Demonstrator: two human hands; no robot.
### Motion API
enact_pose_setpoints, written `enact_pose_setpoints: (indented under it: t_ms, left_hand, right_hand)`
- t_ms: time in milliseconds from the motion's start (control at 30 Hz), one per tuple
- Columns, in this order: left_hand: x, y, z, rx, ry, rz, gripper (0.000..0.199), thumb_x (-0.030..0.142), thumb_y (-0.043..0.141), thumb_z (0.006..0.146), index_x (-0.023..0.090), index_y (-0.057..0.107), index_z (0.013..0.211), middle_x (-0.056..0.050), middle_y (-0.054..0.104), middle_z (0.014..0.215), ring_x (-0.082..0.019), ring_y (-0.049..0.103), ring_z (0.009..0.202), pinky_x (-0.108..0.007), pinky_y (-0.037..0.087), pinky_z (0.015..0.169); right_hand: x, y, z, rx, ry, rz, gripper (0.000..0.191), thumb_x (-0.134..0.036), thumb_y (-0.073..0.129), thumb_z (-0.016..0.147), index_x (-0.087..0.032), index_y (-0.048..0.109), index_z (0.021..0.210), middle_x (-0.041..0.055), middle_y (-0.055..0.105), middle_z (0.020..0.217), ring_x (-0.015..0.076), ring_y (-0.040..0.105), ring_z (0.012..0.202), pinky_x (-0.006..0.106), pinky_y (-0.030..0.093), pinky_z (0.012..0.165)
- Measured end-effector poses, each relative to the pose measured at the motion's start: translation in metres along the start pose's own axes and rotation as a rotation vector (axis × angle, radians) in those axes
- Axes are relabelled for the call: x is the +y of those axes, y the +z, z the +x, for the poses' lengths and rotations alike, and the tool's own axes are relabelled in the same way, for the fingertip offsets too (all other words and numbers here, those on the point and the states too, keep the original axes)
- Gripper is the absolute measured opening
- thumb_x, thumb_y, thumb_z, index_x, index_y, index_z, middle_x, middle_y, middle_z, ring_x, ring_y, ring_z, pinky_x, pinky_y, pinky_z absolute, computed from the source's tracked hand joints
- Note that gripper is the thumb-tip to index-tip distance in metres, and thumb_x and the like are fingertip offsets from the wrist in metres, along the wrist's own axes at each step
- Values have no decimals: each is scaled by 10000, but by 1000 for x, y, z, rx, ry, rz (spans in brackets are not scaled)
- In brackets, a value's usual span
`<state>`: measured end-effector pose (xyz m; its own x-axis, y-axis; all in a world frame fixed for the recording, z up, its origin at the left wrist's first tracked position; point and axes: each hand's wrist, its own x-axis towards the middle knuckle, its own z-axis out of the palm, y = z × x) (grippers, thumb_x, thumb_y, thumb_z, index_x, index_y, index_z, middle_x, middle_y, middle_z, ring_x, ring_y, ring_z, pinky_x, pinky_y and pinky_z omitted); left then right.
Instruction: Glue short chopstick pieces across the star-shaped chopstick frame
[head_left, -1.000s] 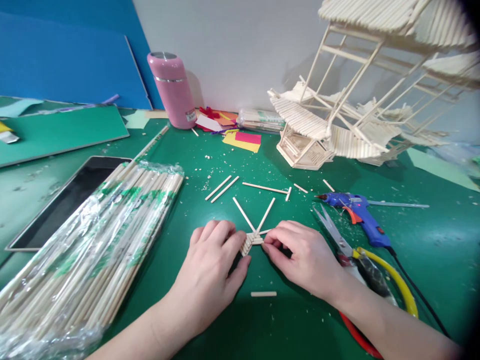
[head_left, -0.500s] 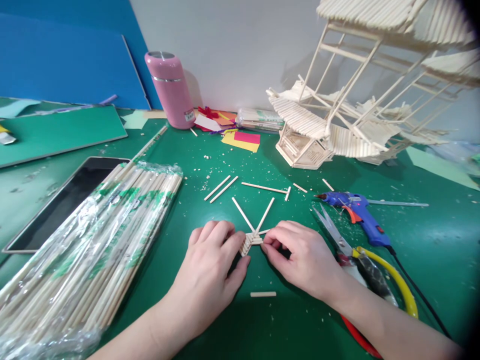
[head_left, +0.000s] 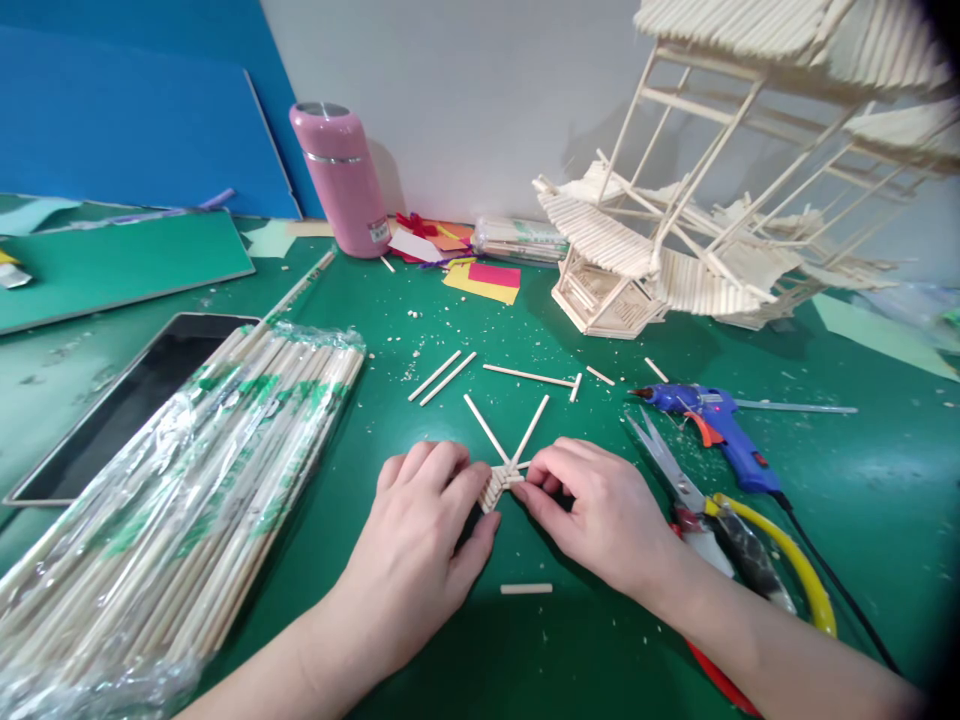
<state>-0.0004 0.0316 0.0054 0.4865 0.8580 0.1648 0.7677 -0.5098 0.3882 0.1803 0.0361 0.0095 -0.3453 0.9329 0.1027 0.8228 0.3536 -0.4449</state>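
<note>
A small wooden stick frame (head_left: 504,478) lies on the green table between my hands, with sticks spreading outward and short pieces laid side by side across part of it. My left hand (head_left: 424,530) grips its left side between thumb and fingers. On the other side, my right hand (head_left: 592,510) has thumb and fingertips pinched at the frame's right edge, around a short stick there. The fingertips hide part of that stick. One loose short stick (head_left: 526,589) lies nearer me, and two thin sticks (head_left: 442,378) lie beyond the frame.
Wrapped sticks (head_left: 225,480) cover part of a dark tablet (head_left: 112,420) at left. At right lie a blue glue gun (head_left: 705,420), scissors (head_left: 675,470) and yellow-handled pliers (head_left: 795,545). A pink flask (head_left: 341,180) and a wooden pavilion model (head_left: 607,300) stand behind.
My right thumb and fingertips have shifted slightly left and inward along the frame's right edge. My left hand and the things around have stayed put.
</note>
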Motion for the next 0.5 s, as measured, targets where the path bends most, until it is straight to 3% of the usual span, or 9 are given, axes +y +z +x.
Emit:
enact_pose_setpoints:
  t_ms: [300,500]
  left_hand:
    - [1,1,0,36,13,-1,177,243,462,816,184,525,970,-66,513,937,-217,459,865,-379,370,717]
    - [0,-2,-2,-4,0,3,192,246,442,824,188,520,990,-74,514,956,-221,462,868,-386,368,725]
  right_hand:
    - [0,2,0,6,-6,-16,160,-285,513,812,-192,510,682,-10,539,682,128,493,662,245,357,599]
    - [6,-11,2,27,10,112,165,-252,430,848,-189,538,740,11,550,702,134,504,670,256,373,598]
